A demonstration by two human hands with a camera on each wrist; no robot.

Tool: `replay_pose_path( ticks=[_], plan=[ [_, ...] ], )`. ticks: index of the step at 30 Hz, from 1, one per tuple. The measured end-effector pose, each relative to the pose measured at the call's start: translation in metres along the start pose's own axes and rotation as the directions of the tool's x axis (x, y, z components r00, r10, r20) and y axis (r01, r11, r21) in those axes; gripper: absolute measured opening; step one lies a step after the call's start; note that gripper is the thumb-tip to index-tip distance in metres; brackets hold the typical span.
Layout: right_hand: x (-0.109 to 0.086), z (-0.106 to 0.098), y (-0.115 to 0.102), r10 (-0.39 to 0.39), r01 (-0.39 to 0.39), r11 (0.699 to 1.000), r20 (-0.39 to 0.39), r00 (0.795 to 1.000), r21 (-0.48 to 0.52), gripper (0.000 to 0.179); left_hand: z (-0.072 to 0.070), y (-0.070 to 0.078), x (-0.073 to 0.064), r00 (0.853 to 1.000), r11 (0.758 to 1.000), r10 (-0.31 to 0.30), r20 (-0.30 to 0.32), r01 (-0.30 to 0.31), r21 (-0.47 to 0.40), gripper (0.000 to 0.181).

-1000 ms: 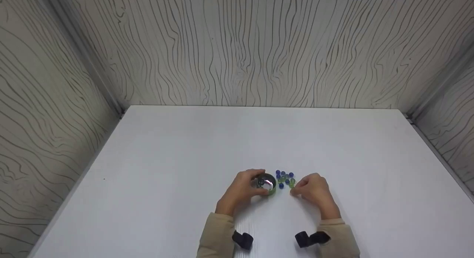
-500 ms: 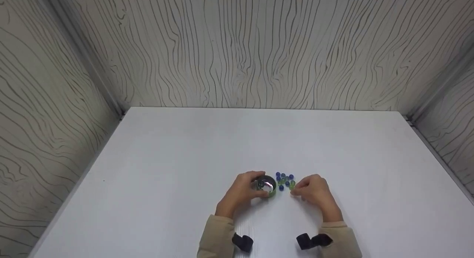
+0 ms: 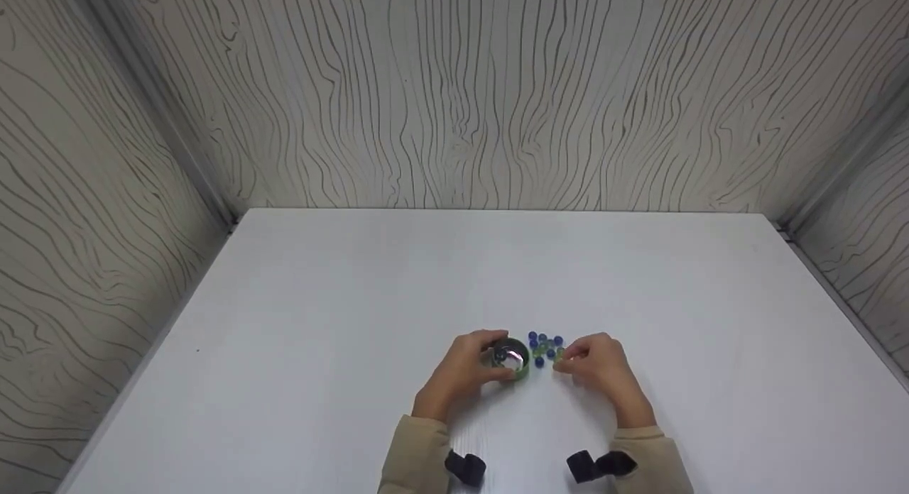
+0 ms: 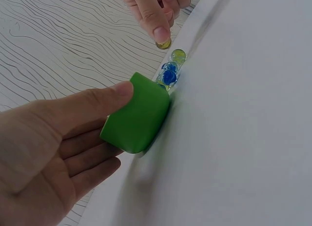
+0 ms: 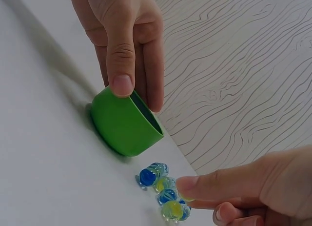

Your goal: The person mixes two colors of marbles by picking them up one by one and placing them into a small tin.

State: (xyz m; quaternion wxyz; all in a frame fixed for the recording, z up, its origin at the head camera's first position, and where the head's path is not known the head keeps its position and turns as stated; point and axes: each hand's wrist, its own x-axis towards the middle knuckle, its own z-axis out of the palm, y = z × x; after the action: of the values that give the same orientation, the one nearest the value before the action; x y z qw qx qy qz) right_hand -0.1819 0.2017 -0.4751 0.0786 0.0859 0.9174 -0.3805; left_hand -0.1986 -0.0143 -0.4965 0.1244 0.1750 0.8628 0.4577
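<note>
My left hand (image 3: pixel 460 370) grips a small green cup (image 4: pixel 139 113) by its side, thumb at the near rim and fingers at the far side. The cup stands on the white table with its mouth up in the head view; its inside looks dark with a shiny bottom. Just right of it lie several glass marbles (image 5: pixel 148 176), blue and yellow-green, close together. At their right edge my right hand (image 3: pixel 603 366) pinches a yellow-green marble (image 4: pixel 164 44) between thumb and finger; the fingertips partly hide it. Whether the cup holds anything I cannot tell.
The white table (image 3: pixel 319 288) reaches back to a wood-grain patterned wall (image 3: pixel 454 96), with another such panel (image 3: pixel 85 253) on the left. Black straps with camera mounts (image 3: pixel 465 468) sit at both sleeves.
My right fingertips have shifted slightly left, toward the marbles. The left hand and the cup keep their place. The head view has tilted a little.
</note>
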Motion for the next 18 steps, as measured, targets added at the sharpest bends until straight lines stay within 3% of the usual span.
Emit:
replay_pose_path(
  ticks=[18],
  plan=[
    [-0.0011, 0.0023, -0.0062, -0.067, 0.068, 0.998, -0.057, 0.996, 0.014, 0.012, 0.0004, -0.0021, 0.001, 1.0, 1.0, 0.014, -0.005, -0.014, -0.002, 0.061]
  ],
)
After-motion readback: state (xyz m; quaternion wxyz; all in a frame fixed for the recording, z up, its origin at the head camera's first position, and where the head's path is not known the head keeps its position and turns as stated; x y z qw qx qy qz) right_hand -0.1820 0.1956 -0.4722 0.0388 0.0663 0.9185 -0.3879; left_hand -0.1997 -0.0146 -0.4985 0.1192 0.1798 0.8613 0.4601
